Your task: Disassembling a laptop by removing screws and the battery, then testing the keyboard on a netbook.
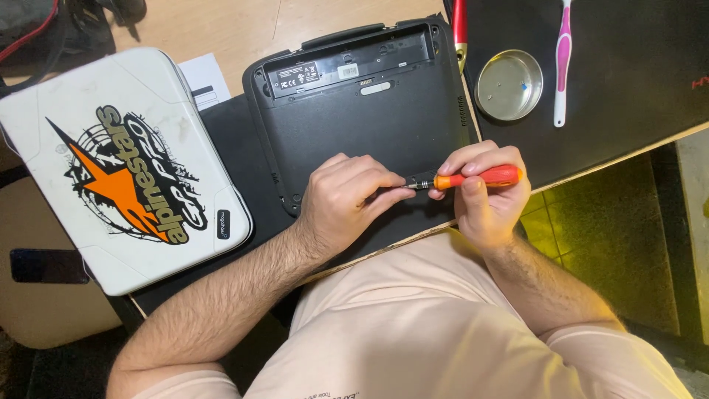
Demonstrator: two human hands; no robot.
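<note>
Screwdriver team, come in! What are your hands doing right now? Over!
Right hand closed on the red screwdriver. Left hand pinching its tip end. Both over the black laptop underside. Nothing in the way.

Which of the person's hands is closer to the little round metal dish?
Right. The right hand, holding the orange screwdriver, lies just below the metal dish. The left hand is farther off, down and to the dish's left.

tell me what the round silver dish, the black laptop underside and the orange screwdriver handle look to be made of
Round silver dish: likely metal, brushed, with a soft sheen on its floor.
Black laptop underside: probably matte moulded plastic, dull and without glare.
Orange screwdriver handle, held in the right hand: seemingly glossy plastic, though rubber cannot be ruled out.
</note>
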